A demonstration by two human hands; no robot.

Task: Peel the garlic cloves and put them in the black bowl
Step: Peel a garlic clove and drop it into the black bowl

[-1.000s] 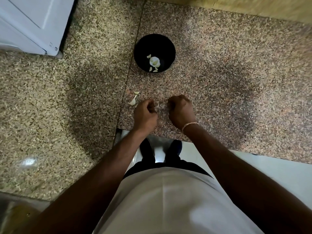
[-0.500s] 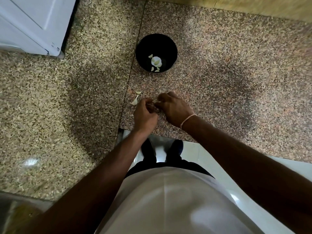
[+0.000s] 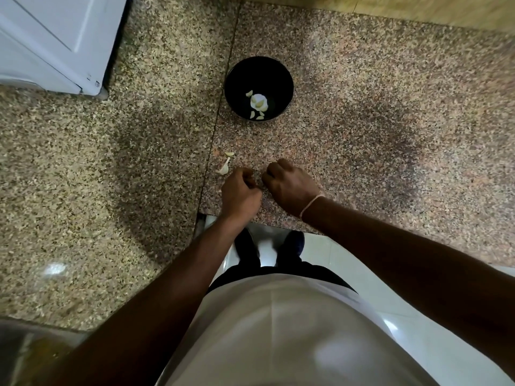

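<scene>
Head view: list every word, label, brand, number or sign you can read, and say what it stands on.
None can be read. The black bowl, the white appliance, the speckled stone counter and the person's light shirt show no print. The thin band at the right wrist is plain.

Both forearms are bare, with no sleeves in view down to the wrists. A thin, pale string bracelet (image 3: 311, 204) circles the wrist just behind the right hand (image 3: 292, 186); the left hand (image 3: 240, 192) and its wrist carry nothing. The torso is covered by a plain, light grey-white shirt (image 3: 281, 330) with a faint vertical crease down its middle. Below its hem show dark trousers (image 3: 278, 270) and two dark shoes (image 3: 291, 245).
</scene>
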